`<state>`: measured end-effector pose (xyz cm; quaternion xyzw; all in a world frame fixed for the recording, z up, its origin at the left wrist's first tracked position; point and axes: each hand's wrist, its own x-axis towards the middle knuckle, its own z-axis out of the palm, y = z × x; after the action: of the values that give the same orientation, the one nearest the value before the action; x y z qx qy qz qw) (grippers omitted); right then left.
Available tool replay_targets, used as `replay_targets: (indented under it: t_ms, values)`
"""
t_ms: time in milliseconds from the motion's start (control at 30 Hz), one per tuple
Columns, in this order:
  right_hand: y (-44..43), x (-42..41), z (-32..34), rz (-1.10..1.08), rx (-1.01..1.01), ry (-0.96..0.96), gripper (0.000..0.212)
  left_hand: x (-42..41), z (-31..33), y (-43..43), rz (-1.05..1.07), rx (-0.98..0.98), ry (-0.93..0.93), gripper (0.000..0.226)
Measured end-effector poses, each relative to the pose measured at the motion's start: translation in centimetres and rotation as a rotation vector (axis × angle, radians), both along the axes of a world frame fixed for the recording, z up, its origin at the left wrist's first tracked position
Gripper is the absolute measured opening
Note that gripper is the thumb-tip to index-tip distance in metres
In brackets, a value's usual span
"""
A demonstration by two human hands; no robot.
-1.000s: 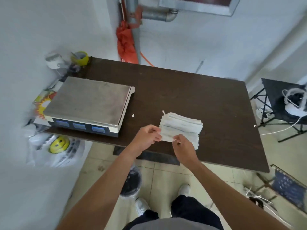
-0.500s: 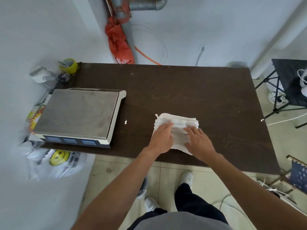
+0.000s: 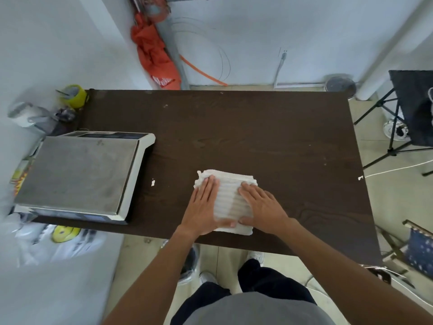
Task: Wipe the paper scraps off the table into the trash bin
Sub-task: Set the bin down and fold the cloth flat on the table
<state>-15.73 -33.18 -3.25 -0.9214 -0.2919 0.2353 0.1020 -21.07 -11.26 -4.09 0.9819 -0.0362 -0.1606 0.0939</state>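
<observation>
Hands, left hand and right hand, press flat, fingers spread, on the cloth; a scrap lies between it and the scale.

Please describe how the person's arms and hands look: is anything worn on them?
Both arms are bare up to the bottom edge of the picture, with no sleeves visible. The left hand and the right hand wear no gloves; no rings, watch or bracelet are visible on them.

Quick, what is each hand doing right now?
Left hand: open, flat on the white cloth.
Right hand: open, flat on the same cloth.
</observation>
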Motion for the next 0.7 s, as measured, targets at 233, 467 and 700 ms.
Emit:
replay_targets:
  t_ms: [233, 467, 700]
  values:
    - [-0.2, 0.5, 0.4, -0.072, 0.128, 0.033, 0.079, 0.1, 1.0, 0.5, 0.146, -0.069, -0.072, 0.118]
    - [0.6, 1.5, 1.7, -0.556, 0.106, 0.148, 0.061, 1.4, 2.3, 2.0, 0.766, -0.284, 0.158, 0.095]
    - [2.4, 2.7, 1.1, -0.646, 0.106, 0.285, 0.06, 5.1, 1.6, 4.0, 1.021, -0.702, 0.419, 0.072]
